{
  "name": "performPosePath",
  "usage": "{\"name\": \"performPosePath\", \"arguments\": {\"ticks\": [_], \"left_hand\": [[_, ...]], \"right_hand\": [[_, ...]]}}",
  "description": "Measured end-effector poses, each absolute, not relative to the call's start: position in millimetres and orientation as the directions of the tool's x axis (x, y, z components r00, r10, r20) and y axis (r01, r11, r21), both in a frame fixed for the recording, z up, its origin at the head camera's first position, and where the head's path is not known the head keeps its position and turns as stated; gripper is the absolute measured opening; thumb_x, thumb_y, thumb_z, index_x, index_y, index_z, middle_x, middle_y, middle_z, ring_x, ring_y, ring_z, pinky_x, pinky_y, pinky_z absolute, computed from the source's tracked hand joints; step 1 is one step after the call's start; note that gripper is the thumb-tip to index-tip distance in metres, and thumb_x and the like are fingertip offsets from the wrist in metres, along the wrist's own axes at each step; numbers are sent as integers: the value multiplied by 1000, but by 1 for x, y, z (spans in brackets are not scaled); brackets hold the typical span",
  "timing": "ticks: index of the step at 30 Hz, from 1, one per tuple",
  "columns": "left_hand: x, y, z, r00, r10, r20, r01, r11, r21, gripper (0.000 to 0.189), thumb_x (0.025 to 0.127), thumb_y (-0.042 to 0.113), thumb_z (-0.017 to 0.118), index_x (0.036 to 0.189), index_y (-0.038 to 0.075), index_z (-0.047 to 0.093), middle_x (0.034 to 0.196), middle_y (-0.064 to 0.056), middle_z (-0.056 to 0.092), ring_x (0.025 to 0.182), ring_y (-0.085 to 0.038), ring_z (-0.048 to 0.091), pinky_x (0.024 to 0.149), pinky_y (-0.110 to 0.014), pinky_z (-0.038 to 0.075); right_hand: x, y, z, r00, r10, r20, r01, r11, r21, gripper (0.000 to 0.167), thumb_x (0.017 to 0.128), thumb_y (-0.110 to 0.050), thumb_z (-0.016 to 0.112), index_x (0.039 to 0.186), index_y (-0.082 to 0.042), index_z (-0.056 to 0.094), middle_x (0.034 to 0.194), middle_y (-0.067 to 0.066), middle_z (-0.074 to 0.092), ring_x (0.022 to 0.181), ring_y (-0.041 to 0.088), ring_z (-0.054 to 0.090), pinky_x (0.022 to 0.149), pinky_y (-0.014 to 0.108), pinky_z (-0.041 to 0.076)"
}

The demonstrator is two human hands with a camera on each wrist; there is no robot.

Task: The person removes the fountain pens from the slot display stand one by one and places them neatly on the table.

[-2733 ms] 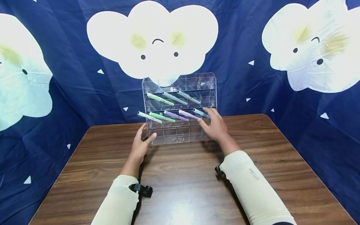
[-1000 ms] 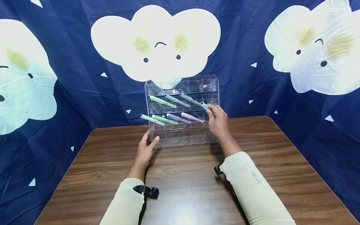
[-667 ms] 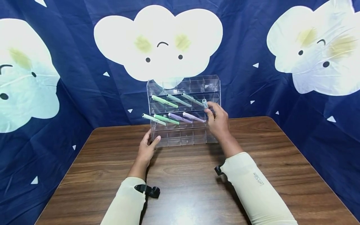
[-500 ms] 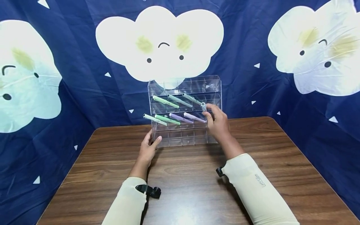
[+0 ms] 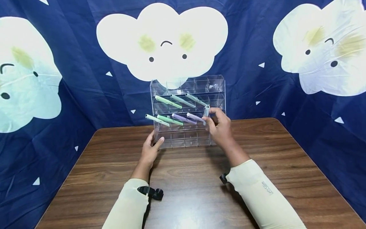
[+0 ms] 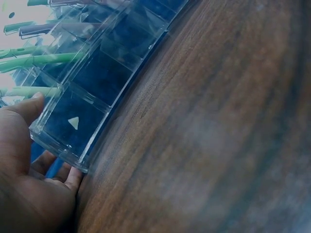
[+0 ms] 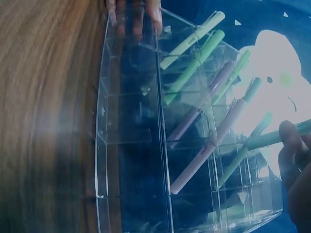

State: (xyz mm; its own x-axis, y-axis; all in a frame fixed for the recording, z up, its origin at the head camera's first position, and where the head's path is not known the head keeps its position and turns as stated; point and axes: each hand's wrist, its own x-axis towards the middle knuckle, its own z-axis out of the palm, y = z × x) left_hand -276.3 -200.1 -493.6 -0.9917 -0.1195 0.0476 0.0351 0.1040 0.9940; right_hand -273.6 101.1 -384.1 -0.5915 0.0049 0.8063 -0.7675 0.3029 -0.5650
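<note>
A clear acrylic pen display rack point(image 5: 191, 142) stands at the back of the wooden table, with tiers of small compartments. My right hand point(image 5: 223, 129) pinches a pale blue pen point(image 5: 207, 110) between thumb and fingers in front of the rack's right side; its capped end points up. At the rack's lower left corner, my left hand point(image 5: 150, 152) grips the side, thumb in front and fingers behind. In the middle tier lean a pale mint pen point(image 5: 157, 120), a green pen point(image 5: 170, 120), a purple pen point(image 5: 184, 119) and a lilac pen point(image 5: 195, 117).
One tier higher lean a light green pen point(image 5: 168, 101) and two grey-blue pens, one at the centre point(image 5: 182, 100). Behind the table point(image 5: 183, 178) hangs a dark blue curtain point(image 5: 243, 79) with white clouds.
My right hand took the pale blue pen from the right end of the middle tier, raised it, turned it more upright, and brought it slightly down and left. The left hand stays at the rack's corner.
</note>
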Motion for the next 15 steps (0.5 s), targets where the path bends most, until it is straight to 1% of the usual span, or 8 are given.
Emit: {"name": "performPosePath", "arguments": {"ticks": [2, 3, 4, 7, 10, 13, 15], "left_hand": [[-276, -201, -493, -992, -121, 46, 33, 109, 994, 72, 110, 28, 70, 172, 19, 35, 173, -17, 41, 160, -38, 40, 127, -55, 37], [-276, -201, -493, -992, -121, 46, 32, 113, 993, 72, 110, 27, 69, 172, 19, 35, 173, -17, 41, 160, -38, 39, 127, -55, 36], [-276, -201, -492, -992, -122, 46, 32, 114, 993, 72, 110, 27, 70, 172, 18, 35, 173, -17, 41, 160, -38, 40, 127, -55, 36], [-277, -202, -492, -991, -125, 53, 39, 114, 993, 71, 110, 26, 69, 172, 18, 36, 173, -18, 41, 160, -38, 40, 127, -55, 36], [-277, -202, -492, -990, -125, 61, 47, 114, 992, 71, 110, 26, 69, 172, 16, 35, 173, -19, 41, 161, -39, 39, 127, -56, 36], [-277, -201, -492, -991, -123, 54, 40, 115, 993, 71, 111, 26, 68, 172, 17, 35, 174, -19, 40, 162, -38, 38, 128, -56, 35], [-276, -200, -492, -991, -120, 56, 42, 113, 993, 71, 111, 25, 68, 172, 16, 35, 174, -20, 40, 162, -39, 38, 129, -57, 34]], "right_hand": [[-271, 98, -384, -606, -9, 795, -765, 280, -580, 22, 94, 1, 80, 104, 9, 61, 68, 19, 66, 49, 19, 60, 49, 15, 44], [-270, 97, -385, -612, -19, 791, -764, 273, -584, 23, 94, 1, 79, 104, 9, 61, 66, 20, 66, 50, 24, 61, 49, 15, 45], [-269, 95, -385, -617, -28, 787, -763, 266, -589, 23, 94, 2, 79, 104, 10, 61, 66, 21, 67, 50, 30, 62, 50, 15, 45], [-267, 90, -388, -631, -46, 774, -760, 240, -605, 26, 93, 6, 79, 110, 13, 61, 75, 25, 71, 53, 35, 64, 52, 16, 50], [-263, 84, -391, -679, -62, 732, -723, 227, -652, 42, 92, 7, 80, 127, 13, 57, 85, 27, 72, 55, 34, 65, 50, 22, 54], [-257, 80, -394, -745, -83, 662, -661, 222, -717, 64, 93, 5, 81, 149, 6, 49, 86, 25, 71, 56, 37, 67, 47, 29, 57], [-253, 76, -397, -778, -106, 619, -626, 207, -752, 73, 94, 4, 81, 157, 0, 44, 84, 24, 69, 56, 37, 68, 47, 32, 58]]}}
